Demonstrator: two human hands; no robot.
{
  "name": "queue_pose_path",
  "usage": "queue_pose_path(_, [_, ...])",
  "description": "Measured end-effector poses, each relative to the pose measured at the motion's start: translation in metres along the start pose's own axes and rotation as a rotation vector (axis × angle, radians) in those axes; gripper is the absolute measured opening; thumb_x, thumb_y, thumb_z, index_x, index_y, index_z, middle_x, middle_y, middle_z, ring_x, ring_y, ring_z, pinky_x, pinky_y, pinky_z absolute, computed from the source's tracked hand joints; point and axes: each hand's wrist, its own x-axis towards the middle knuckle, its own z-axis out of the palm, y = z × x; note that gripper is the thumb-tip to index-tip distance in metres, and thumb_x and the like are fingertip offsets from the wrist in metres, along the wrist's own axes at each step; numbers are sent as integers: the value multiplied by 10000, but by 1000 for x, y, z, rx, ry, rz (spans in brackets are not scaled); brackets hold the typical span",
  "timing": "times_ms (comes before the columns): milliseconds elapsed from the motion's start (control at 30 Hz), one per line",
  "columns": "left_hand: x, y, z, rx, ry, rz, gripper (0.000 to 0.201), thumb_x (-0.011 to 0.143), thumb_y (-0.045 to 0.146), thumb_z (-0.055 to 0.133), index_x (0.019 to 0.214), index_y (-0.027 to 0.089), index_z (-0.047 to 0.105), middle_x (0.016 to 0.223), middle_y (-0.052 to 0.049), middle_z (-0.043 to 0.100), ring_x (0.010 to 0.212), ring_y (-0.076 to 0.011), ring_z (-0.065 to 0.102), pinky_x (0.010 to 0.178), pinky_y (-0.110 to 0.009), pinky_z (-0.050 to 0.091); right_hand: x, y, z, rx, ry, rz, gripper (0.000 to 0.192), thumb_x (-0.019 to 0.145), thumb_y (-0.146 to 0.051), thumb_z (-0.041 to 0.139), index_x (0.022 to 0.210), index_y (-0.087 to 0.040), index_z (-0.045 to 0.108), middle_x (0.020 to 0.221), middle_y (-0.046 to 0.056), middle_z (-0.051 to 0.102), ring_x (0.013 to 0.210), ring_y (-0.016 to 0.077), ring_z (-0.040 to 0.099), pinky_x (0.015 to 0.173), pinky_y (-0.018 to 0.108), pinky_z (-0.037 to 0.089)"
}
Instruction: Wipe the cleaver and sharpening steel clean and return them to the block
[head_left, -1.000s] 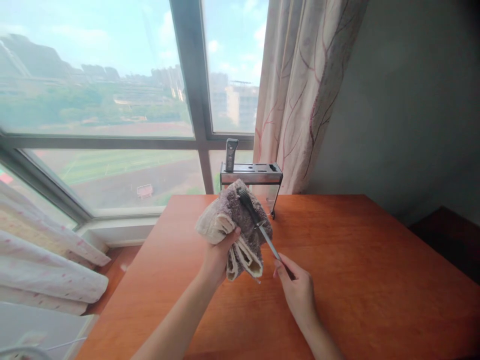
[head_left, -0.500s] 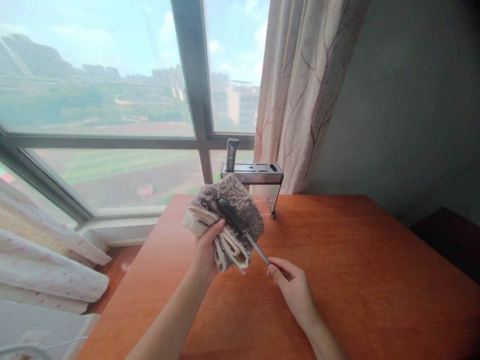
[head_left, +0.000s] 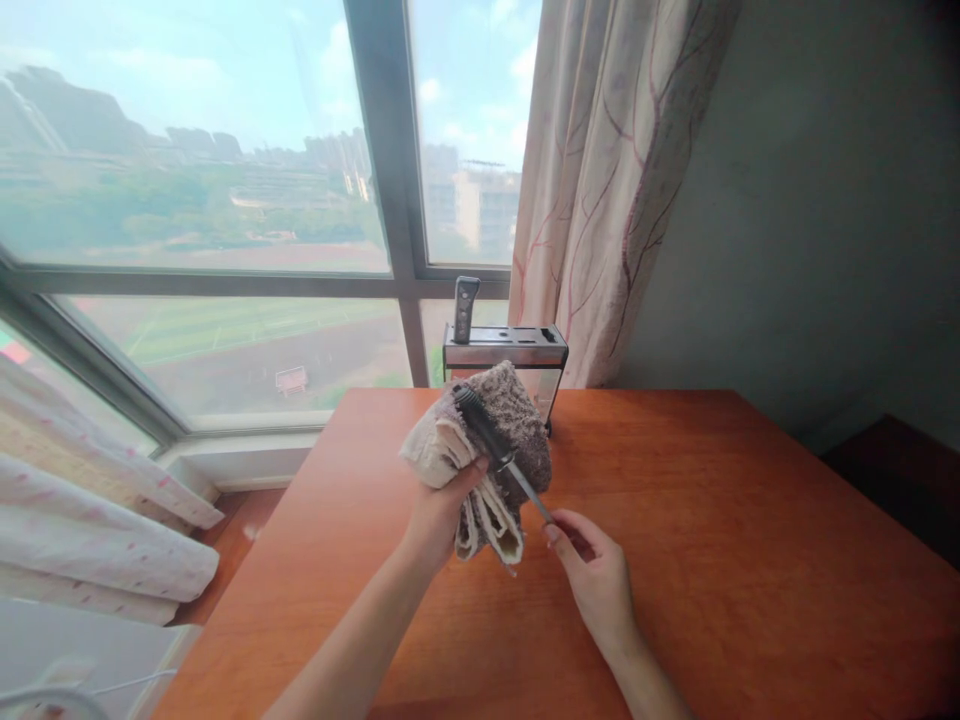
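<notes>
The left hand is closed around a bunched towel, grey-brown and shaggy on one face and cream on the other, held up above the middle of the desk toward its far edge. Across the towel lies a slim tool, probably a sharpening rod or narrow knife: its black ribbed handle points up and away, and its thin metal shaft runs down to the right hand, whose fingertips pinch the lower end.

The towel looks soft and thick, so it should fold around the shaft and cushion the fingers; it is light and will slump wherever it is not gripped. The tool looks stiff, smooth and slippery along the metal, and the ribbed handle is likely the surest place to grip it.

At the far edge of the desk, just behind the towel, stands a metal knife rack with one dark handle sticking up. A patterned curtain hangs behind it beside the window.
</notes>
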Motion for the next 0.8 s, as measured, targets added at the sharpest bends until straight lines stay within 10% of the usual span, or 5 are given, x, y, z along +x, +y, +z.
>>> queue_pose_path(300, [13,21,-9,-167,71,-4,413,637,184,767,1026,176,630,829,-14,727,723,-220,695,717,-336,571,2,5,1,-45,-16,-32,278,771,-399,661,899,-158,711,906,119,719,816,254,663,727,344,528])
queue_pose_path(633, [2,-9,0,2,-5,-15,718,528,166,835,1190,171,558,924,-52,717,830,-267,682,749,-366,550,2,6,-2,-158,2,-2,345,810,-442,603,965,-161,729,730,68,725,653,221,662,623,296,512])
queue_pose_path(800, [8,-1,-4,-13,45,37,567,576,178,818,1101,157,604,930,-47,713,811,-232,676,740,-331,544,-2,0,-1,-280,-8,-162,266,838,-391,581,929,-185,723,676,40,695,596,197,634,577,268,479])
